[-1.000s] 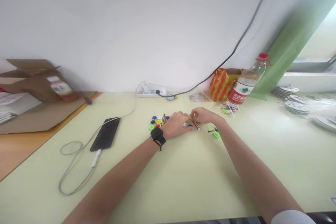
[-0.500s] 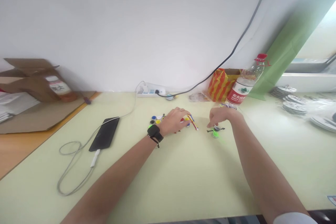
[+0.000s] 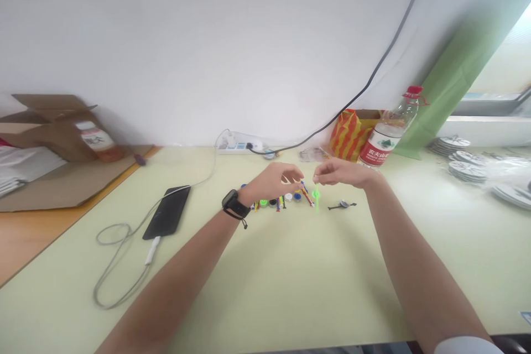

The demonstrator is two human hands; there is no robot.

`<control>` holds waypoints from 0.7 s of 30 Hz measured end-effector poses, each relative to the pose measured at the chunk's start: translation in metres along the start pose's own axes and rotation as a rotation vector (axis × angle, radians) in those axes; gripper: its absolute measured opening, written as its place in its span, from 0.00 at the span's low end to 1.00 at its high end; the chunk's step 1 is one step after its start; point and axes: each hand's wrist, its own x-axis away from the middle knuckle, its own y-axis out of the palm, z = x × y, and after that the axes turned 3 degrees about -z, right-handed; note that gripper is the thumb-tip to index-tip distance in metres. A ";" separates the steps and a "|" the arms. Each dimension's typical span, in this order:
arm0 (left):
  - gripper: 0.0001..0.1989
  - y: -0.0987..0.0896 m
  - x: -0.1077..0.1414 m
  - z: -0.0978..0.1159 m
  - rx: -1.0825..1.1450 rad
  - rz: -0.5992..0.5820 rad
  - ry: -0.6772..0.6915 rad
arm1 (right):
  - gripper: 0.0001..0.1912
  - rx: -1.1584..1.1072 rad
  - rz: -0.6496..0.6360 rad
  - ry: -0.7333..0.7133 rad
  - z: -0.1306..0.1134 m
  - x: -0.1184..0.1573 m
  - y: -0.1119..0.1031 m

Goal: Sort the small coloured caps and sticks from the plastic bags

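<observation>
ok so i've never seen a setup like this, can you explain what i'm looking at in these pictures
There is no robot here: a person works with two bare hands, and a camera worn on their head looks forward and down. All the pictures come from that one camera, taken moments apart.

In the latest, the right hand holds a bright green piece by its upper end. The left hand, with a black watch on its wrist, is curved above small colourful parts and seems to hold nothing.

On the pale table there is also a small piece with dark arms to the right, a black phone on a cable at the left, and a large red-capped bottle near the wall.
</observation>
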 end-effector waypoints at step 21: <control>0.19 -0.002 -0.006 -0.026 0.290 0.281 -0.034 | 0.16 -0.340 0.277 -0.272 -0.014 -0.044 0.038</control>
